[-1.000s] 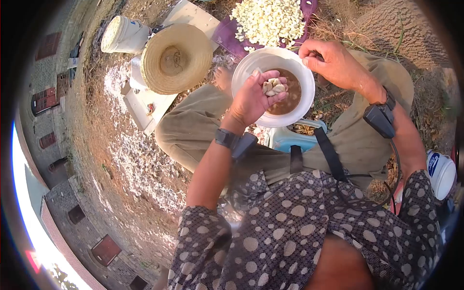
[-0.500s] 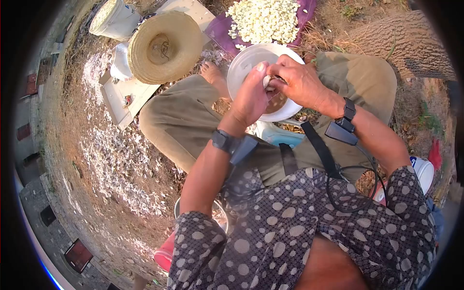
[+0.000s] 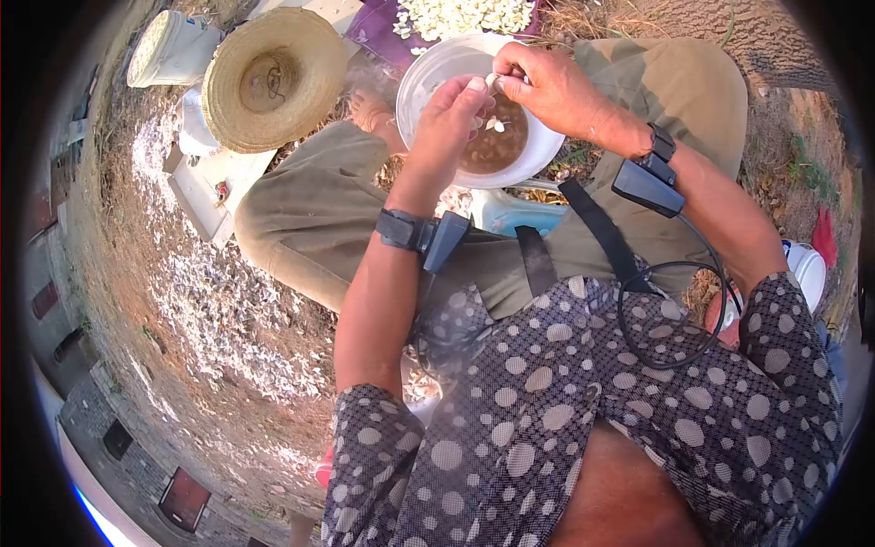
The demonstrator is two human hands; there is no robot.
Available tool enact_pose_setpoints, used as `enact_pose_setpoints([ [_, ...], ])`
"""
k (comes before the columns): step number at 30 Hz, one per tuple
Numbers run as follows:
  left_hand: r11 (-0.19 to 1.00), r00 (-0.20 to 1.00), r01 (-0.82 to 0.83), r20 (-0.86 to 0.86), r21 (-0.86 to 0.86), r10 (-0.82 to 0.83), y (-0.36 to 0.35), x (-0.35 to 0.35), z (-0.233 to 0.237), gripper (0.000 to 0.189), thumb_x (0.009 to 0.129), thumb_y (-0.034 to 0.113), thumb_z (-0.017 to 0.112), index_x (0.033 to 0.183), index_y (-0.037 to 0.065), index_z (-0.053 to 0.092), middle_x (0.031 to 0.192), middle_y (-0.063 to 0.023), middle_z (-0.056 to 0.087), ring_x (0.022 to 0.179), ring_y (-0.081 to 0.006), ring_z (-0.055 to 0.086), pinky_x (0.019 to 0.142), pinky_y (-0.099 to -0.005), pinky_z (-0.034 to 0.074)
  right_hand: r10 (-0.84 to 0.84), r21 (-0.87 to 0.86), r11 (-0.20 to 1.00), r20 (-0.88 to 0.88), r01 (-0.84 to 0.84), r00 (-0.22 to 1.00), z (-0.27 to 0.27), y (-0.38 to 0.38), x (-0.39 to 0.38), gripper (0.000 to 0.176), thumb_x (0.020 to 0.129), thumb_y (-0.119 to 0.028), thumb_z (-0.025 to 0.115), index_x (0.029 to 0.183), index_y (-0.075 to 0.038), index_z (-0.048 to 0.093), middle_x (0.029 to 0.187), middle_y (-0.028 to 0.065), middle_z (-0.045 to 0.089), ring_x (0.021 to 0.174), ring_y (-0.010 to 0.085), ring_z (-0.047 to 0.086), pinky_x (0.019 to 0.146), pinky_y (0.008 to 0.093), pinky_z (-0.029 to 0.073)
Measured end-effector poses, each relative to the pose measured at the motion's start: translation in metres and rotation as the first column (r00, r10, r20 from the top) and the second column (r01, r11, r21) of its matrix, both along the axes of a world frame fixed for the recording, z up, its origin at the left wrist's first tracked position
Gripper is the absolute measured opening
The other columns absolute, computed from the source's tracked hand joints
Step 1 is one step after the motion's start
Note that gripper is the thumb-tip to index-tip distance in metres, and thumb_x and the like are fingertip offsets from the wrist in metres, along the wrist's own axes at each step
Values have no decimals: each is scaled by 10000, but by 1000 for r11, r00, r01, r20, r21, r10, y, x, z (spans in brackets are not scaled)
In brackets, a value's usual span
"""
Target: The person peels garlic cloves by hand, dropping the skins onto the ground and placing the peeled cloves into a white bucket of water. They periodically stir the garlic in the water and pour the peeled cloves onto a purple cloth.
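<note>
My left hand point(image 3: 445, 118) and my right hand point(image 3: 558, 93) meet above a white bucket point(image 3: 415, 87). Between their fingertips is a small pale garlic clove point(image 3: 493, 83), pinched by the right thumb and finger and met by the left thumb. Both hands are closed, though the left fingers are partly hidden. A white scrap of peel point(image 3: 495, 125) shows just below the fingers. Brown water point(image 3: 497, 155) with pale cloves in it fills the lower part of the bucket.
Peeled cloves point(image 3: 460, 16) are heaped on a purple cloth point(image 3: 375, 32). A straw hat point(image 3: 314, 82), a filled white pail point(image 3: 182, 50) and a cardboard tray point(image 3: 196, 205) lie to the left. Peel litter point(image 3: 228, 319) covers the ground. A tree trunk point(image 3: 775, 46) is at upper right.
The view has shifted, so the bucket and cloth sit higher in it. My hands have drawn slightly apart, uncovering the brown water, and a scrap of peel now shows beneath them.
</note>
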State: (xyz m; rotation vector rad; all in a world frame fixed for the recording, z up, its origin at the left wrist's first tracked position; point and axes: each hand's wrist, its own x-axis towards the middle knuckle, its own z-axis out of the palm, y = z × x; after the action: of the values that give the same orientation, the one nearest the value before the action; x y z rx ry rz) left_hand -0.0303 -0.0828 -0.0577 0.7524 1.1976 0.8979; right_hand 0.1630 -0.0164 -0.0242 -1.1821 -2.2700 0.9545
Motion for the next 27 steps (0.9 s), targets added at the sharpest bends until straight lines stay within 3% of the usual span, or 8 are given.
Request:
enact_pose_setpoints([
  [3, 998, 1000, -9, 7, 61, 9, 2, 6, 5, 326, 1049, 415, 610, 1215, 140, 667, 1037, 20, 715, 938, -83, 616, 865, -301, 476, -42, -51, 998, -14, 42, 999, 1, -6, 2, 190, 962, -216, 658, 1058, -57, 616, 869, 154, 706, 833, 369, 698, 710, 459, 530],
  [6, 993, 1000, 17, 22, 113, -20, 5, 9, 9, 264, 1040, 354, 651, 1184, 132, 667, 1023, 8, 720, 898, -94, 641, 827, -296, 507, -82, -67, 994, -17, 81, 996, -3, -9, 2, 208, 964, -223, 662, 1052, -42, 612, 882, 158, 713, 849, 365, 708, 719, 459, 535],
  [12, 972, 947, -53, 319, 229, -24, 12, 14, 5, 159, 1050, 222, 651, 1106, 73, 652, 888, -24, 678, 732, -77, 610, 613, -242, 502, -89, -213, 976, -209, 43, 974, 4, -7, 11, 226, 976, -230, 661, 1036, -28, 578, 820, 106, 676, 754, 226, 665, 696, 393, 513],
  [15, 992, 900, -52, 436, 112, -2, 10, 10, 20, 161, 1062, 230, 628, 1080, 70, 639, 817, -20, 624, 663, -85, 554, 540, -249, 454, -72, -293, 956, -281, -14, 957, 17, -8, 13, 202, 981, -203, 648, 1025, -33, 548, 777, 73, 635, 726, 171, 614, 677, 365, 496],
  [18, 997, 790, -52, 614, 54, 8, 7, 6, 28, 165, 1069, 241, 612, 1090, 78, 633, 786, -21, 586, 620, -96, 511, 507, -252, 410, 9, -286, 953, -314, -104, 949, 39, -10, 16, 155, 987, -136, 657, 1012, -35, 542, 903, 6, 560, 842, 94, 515, 754, 294, 471],
  [21, 993, 846, -100, 530, 58, 55, 2, 9, 39, 181, 1071, 263, 610, 1108, 87, 634, 800, -18, 575, 626, -93, 471, 521, -255, 391, 2, -161, 985, -359, -64, 933, 37, -9, 14, 136, 962, -117, 648, 1015, -46, 545, 822, 73, 637, 754, 165, 615, 675, 364, 491],
  [24, 989, 894, -134, 438, 61, 94, -3, 10, 41, 212, 1084, 239, 579, 1183, 64, 645, 855, -14, 587, 701, -91, 504, 587, -277, 444, 8, -166, 985, -226, -46, 974, 52, -10, 21, 132, 941, -69, 666, 1010, -33, 559, 900, 17, 563, 804, 101, 505, 724, 284, 460],
  [27, 986, 928, -121, 367, 112, 72, -6, 5, 46, 266, 1090, 205, 562, 1253, 11, 644, 902, -8, 608, 738, -85, 538, 643, -282, 503, -26, -133, 991, -195, 0, 980, 68, -15, 20, 194, 921, -65, 688, 1106, -32, 642, 889, 17, 604, 753, 111, 523, 685, 282, 464],
])
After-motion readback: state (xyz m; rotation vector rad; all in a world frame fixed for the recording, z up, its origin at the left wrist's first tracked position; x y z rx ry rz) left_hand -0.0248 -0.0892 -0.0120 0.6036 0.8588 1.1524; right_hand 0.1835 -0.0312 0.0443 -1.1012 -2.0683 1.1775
